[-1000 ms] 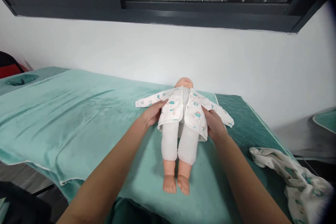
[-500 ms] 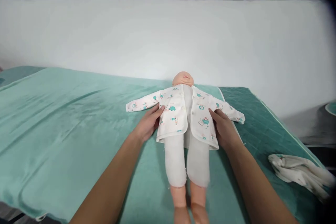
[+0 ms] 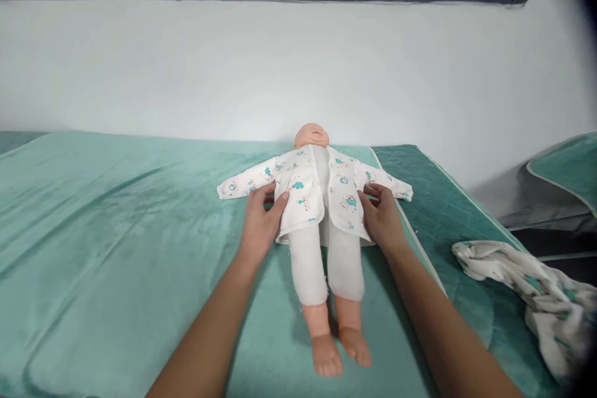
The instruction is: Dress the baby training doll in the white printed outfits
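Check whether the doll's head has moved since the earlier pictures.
No, not visibly: the doll's head still lies near the wall, left of the light-green sheet's white edge.

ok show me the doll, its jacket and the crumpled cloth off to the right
Doll (image 3: 308,264): head view, on the white leg at picture left
Jacket (image 3: 302,196): head view, on the front panel at picture left
Crumpled cloth (image 3: 536,283): head view, near its middle

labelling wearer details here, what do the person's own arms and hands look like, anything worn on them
Both forearms are bare as far as they show, with no sleeves. The left hand and right hand are ungloved; no watch, bracelet or ring is visible, though some fingers are partly hidden.
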`<state>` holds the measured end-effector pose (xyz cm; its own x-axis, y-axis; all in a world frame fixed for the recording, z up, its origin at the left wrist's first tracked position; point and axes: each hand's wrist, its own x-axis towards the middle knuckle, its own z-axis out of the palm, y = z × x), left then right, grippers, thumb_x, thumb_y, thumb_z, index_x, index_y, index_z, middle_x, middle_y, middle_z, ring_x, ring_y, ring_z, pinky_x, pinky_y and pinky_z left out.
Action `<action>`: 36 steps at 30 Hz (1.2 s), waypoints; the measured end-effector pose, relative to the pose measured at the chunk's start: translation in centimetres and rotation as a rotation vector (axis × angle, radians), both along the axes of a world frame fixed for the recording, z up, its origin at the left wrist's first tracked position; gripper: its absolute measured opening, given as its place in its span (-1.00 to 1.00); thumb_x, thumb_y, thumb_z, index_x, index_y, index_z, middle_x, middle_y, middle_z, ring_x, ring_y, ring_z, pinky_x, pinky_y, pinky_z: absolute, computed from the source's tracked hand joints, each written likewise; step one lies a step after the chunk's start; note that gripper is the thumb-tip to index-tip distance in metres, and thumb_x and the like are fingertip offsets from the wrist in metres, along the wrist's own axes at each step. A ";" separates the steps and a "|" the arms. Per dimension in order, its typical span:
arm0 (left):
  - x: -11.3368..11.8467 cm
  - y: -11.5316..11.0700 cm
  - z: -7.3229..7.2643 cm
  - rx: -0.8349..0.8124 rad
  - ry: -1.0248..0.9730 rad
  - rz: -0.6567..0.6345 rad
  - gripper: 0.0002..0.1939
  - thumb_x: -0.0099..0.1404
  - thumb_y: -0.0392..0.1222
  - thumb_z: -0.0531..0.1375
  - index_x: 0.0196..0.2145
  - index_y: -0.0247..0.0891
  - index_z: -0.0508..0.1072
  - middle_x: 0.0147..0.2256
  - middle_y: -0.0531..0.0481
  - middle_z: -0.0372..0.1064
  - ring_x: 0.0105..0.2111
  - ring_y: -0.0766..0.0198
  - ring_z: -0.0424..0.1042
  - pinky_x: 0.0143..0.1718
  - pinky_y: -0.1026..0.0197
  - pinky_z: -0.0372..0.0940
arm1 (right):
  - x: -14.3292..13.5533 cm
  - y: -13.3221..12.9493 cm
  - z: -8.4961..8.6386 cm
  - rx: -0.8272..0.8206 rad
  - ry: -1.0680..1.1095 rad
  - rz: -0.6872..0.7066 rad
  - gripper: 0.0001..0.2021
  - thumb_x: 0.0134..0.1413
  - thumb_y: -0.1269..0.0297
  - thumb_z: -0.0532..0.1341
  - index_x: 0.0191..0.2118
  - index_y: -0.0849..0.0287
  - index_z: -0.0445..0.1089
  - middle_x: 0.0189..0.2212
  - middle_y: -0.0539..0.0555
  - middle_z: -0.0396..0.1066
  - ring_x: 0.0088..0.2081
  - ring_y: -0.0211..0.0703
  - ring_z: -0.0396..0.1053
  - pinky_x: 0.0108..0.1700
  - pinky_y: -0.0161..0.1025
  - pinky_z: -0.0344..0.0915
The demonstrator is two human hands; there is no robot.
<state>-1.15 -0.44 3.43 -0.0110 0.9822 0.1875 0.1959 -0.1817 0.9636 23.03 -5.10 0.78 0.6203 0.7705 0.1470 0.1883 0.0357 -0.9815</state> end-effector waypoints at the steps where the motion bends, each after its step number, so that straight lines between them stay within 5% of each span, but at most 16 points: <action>1: 0.0 -0.6 0.1 0.093 0.060 0.035 -0.64 0.21 0.03 0.31 -0.06 -0.13 0.51 0.00 -0.09 0.38 -0.03 0.08 0.36 -0.04 0.10 0.27 | -0.5 -1.0 0.1 0.054 -0.115 -0.033 -0.63 0.07 0.10 0.32 -0.03 0.06 0.32 -0.06 0.11 0.41 -0.14 -0.08 0.40 -0.17 -0.18 0.37; 7: 0.3 -4.4 0.2 0.346 0.238 -0.148 -0.62 0.12 -0.06 0.38 -0.09 -0.11 0.48 -0.09 -0.04 0.29 -0.14 0.17 0.35 -0.10 0.15 0.27 | -4.1 -6.3 0.0 0.217 -0.515 0.189 -0.67 0.14 0.12 0.30 0.00 0.04 0.35 -0.04 0.13 0.28 -0.13 -0.10 0.33 -0.12 -0.16 0.35; 14: 0.0 -5.3 -0.9 0.368 0.216 -0.208 -0.86 0.25 -0.13 0.24 -0.22 -0.11 0.54 -0.23 -0.01 0.26 -0.29 0.24 0.32 -0.20 0.19 0.24 | -4.2 -5.9 -0.2 0.221 -0.588 0.148 -0.82 0.27 0.13 0.15 -0.13 0.07 0.40 -0.14 0.10 0.35 -0.19 -0.12 0.33 -0.10 -0.17 0.31; 18: -0.3 -4.2 -1.2 0.300 0.089 -0.144 -0.84 0.34 -0.08 0.15 -0.29 -0.16 0.49 -0.28 0.01 0.33 -0.28 0.26 0.33 -0.21 0.23 0.23 | -3.6 -5.2 -0.5 0.192 -0.297 0.054 -0.78 0.21 0.05 0.20 -0.25 0.08 0.41 -0.36 0.00 0.37 -0.32 -0.17 0.29 -0.21 -0.24 0.28; 22: -1.6 -2.3 -2.1 0.121 -0.362 0.239 -0.83 0.32 -0.03 0.14 -0.28 -0.16 0.36 -0.40 0.11 0.25 -0.43 0.36 0.24 -0.37 0.31 0.20 | -2.4 -4.4 -0.9 0.189 0.123 -0.005 -0.71 0.13 -0.05 0.24 -0.30 0.07 0.36 -0.56 -0.13 0.25 -0.54 -0.28 0.17 -0.47 -0.33 0.18; 26: -2.9 -1.2 -2.5 0.083 -0.712 0.441 -0.82 0.24 -0.10 0.19 -0.32 -0.18 0.23 -0.45 0.16 0.17 -0.45 0.41 0.24 -0.41 0.33 0.23 | -0.8 -4.5 -0.9 0.329 0.576 0.004 -0.77 0.06 0.07 0.32 -0.35 0.08 0.36 -0.47 -0.13 0.37 -0.45 -0.31 0.32 -0.35 -0.34 0.34; 31: -3.0 -2.0 -2.2 0.091 -0.682 0.455 -0.82 0.23 -0.12 0.18 -0.30 -0.17 0.21 -0.39 0.14 0.19 -0.39 0.40 0.27 -0.39 0.32 0.24 | 0.9 -7.0 -0.9 0.456 0.836 -0.013 -0.86 0.06 0.21 0.33 -0.34 0.11 0.38 -0.31 -0.08 0.47 -0.33 -0.34 0.40 -0.21 -0.37 0.42; 36: -3.3 -2.8 -2.7 0.200 -0.522 0.506 -0.81 0.23 -0.15 0.20 -0.28 -0.17 0.22 -0.35 0.14 0.17 -0.43 0.43 0.22 -0.38 0.31 0.17 | 1.1 -11.1 -0.5 0.347 0.750 -0.039 -0.77 -0.02 0.16 0.40 -0.29 0.11 0.40 -0.25 -0.01 0.49 -0.29 -0.31 0.44 -0.28 -0.38 0.40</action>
